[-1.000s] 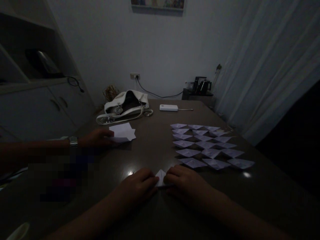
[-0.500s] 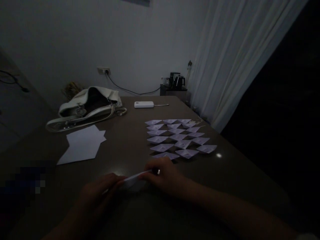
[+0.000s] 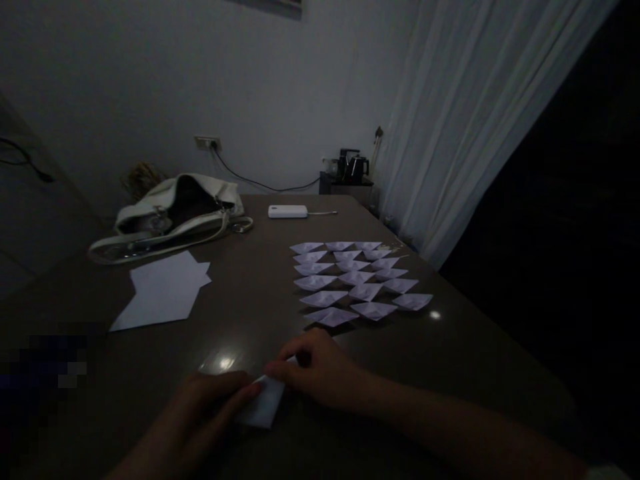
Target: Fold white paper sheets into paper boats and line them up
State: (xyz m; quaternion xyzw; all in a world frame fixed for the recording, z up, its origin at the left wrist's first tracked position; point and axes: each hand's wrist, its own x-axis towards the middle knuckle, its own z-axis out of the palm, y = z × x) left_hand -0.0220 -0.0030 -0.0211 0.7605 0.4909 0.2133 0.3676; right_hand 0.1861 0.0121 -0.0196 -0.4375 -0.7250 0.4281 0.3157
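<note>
Between my hands is a small folded piece of white paper, tilted so that its flat face shows. My left hand pinches its left side, thumb on the near face. My right hand grips its upper right edge between thumb and fingers. Just beyond my right hand, folded paper boats stand in three columns on the dark table. The nearest paper boat is close to my right knuckles. The paper's lower folds are too dark to make out.
Overlapping sheets of white paper lie at the left. Behind them is a pale handbag with its strap trailing. A white power bank with a short cable lies at the far side. A white curtain hangs at the right.
Both hands have come slightly nearer to me. The folded paper, seen almost edge-on before, has turned so its face shows. The boats stay in place.
</note>
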